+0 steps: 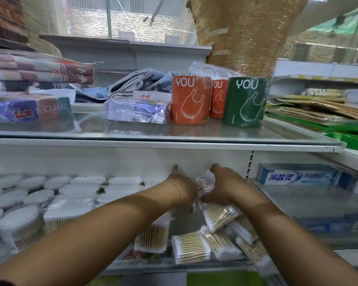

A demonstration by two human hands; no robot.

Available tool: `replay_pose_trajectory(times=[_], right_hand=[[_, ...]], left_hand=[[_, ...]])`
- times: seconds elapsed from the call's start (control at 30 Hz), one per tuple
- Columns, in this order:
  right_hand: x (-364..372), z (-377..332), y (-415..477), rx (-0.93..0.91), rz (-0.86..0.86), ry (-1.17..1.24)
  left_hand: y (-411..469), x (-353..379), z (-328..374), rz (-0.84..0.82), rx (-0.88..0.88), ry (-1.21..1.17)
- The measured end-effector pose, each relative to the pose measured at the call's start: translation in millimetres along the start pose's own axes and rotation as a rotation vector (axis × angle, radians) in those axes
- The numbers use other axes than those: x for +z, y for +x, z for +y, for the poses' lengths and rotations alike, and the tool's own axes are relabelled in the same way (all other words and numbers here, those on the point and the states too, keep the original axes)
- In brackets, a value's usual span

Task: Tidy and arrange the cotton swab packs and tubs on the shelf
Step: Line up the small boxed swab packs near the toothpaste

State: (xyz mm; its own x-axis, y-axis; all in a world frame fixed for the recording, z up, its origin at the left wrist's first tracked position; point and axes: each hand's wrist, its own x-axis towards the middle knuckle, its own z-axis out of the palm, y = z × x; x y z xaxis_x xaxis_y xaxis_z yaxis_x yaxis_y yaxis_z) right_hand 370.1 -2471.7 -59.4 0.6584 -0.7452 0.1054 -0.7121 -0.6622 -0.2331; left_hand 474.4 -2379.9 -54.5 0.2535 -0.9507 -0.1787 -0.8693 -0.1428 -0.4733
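Both arms reach deep into the lower shelf. My left hand and my right hand close from either side on a cotton swab pack near the back wall; fingertips are mostly hidden. In front lie several loose flat packs of wooden-stick swabs, tilted and overlapping, one just under my right wrist. Round tubs of swabs with white tops fill the shelf's left side, with rectangular swab packs stacked beside them.
The glass upper shelf overhangs my hands and carries orange and green rolls, wrapped packs and folded towels. A slotted upright separates the bay with toothpaste boxes on the right.
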Motion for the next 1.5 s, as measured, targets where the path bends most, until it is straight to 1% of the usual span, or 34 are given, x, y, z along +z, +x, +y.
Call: replay_pose_trajectory(times=[0.1,0.2,0.43,0.53,0.67,0.77,0.87,1.0,1.07,1.13,1.27,1.4,1.5], right_hand=[[8.6,-2.5,1.2,-0.008,-0.016,-0.018],[13.4,-3.2,5.3,-0.015,-0.017,-0.015],[9.7,4.5,11.8,-0.047,0.010,0.018],[3.1,11.4,12.7,-0.047,0.030,0.120],[-3.9,21.9,15.0,-0.047,0.070,0.318],[-6.4,27.4,16.1,-0.077,0.131,0.454],[-6.2,28.6,15.7,-0.080,0.151,0.556],[0.6,31.5,15.3,-0.045,0.186,0.661],[3.2,32.4,16.0,0.000,0.203,0.730],[5.4,32.0,17.4,0.059,0.182,0.822],[10.3,26.5,17.9,0.152,0.124,1.010],[11.5,19.7,16.3,0.148,0.112,1.096],[9.5,14.9,14.1,0.146,0.098,1.132]], left_hand=[[13.9,-0.9,3.9,-0.026,0.004,0.152],[22.2,2.1,5.9,-0.059,-0.002,0.213],[26.9,22.9,2.3,0.073,0.016,0.195],[29.5,26.5,0.9,0.111,0.031,0.166],[30.6,22.8,-3.4,0.083,0.065,0.104],[29.9,17.2,-11.6,0.059,0.058,-0.015],[26.1,9.6,-19.4,0.058,0.067,-0.158],[18.6,1.0,-22.0,0.091,0.027,-0.318],[18.1,3.3,-22.6,0.132,0.024,-0.371],[18.9,8.6,-23.0,0.158,0.045,-0.406],[15.8,15.1,-23.4,0.207,0.117,-0.375],[10.8,16.3,-24.1,0.228,0.159,-0.271],[5.5,16.2,-23.8,0.281,0.180,-0.170]])
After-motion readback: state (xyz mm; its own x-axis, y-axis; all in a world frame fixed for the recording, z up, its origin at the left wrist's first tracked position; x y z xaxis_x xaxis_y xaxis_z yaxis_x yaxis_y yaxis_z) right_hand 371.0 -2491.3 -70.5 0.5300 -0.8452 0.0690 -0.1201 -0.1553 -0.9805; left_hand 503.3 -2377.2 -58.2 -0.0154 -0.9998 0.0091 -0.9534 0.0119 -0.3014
